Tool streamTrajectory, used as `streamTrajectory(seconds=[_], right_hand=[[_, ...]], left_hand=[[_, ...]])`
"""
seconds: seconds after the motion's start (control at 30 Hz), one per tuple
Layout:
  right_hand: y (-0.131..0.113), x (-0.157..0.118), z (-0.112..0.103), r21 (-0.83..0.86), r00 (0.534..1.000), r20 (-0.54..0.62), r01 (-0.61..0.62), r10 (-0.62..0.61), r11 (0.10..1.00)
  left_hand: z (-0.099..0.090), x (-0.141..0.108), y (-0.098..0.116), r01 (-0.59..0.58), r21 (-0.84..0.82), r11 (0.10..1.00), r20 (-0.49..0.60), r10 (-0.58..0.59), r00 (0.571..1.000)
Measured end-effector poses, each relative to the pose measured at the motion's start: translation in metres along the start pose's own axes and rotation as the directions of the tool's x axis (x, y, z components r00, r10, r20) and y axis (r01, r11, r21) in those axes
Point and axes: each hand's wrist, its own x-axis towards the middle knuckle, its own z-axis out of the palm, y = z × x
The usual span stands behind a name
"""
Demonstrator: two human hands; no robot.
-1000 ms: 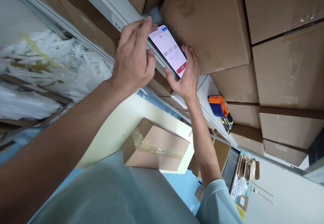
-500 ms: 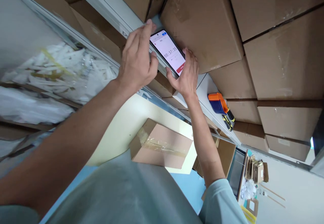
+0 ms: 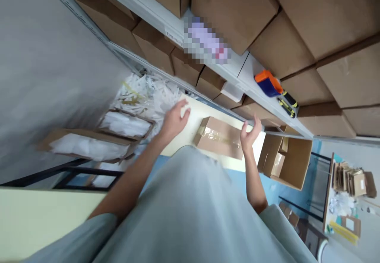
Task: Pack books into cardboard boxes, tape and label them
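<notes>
A taped cardboard box [image 3: 221, 136] lies on the pale yellow tabletop [image 3: 185, 126] in front of my body. My left hand [image 3: 175, 121] hangs over the table to the left of the box, thumb and fingers apart, holding nothing. On the other side, my right hand [image 3: 251, 134] is raised near the box's right end with its fingers spread; whether it touches the box I cannot tell. The phone [image 3: 208, 39], blurred out by blocky pixels, rests on the grey shelf [image 3: 175, 17] above, away from both hands.
An orange and blue tape dispenser [image 3: 268, 83] and yellow-black cutters [image 3: 287, 107] lie on the shelf. Large cartons [image 3: 234, 9] are stacked behind them. White paper strips [image 3: 157, 92] heap at the table's left. An open carton [image 3: 292, 164] stands at the right.
Both hands have left the phone on the shelf and come down towards the table, to either side of the taped box. The camera view has shifted, showing more of the room.
</notes>
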Motion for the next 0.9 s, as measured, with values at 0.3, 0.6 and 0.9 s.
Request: streamTrajectory(seconds=[0.3, 0.6, 0.9], right_hand=[[0.078, -0.153, -0.042, -0.057, 0.663, 0.484, -0.628, 0.572, 0.776], [0.077, -0.128, -0.032, -0.046, 0.679, 0.445, -0.633, 0.583, 0.773], [0.106, -0.157, -0.042, 0.167, 0.832, 0.299, -0.527, 0.467, 0.833]], left_hand=[[0.087, -0.119, -0.002, 0.235, 0.057, 0.970, 0.351, -0.240, 0.905], [0.085, -0.086, 0.024, 0.152, 0.298, 0.942, 0.303, -0.244, 0.921], [0.096, -0.109, 0.035, 0.144, 0.360, 0.922, 0.113, -0.196, 0.974]])
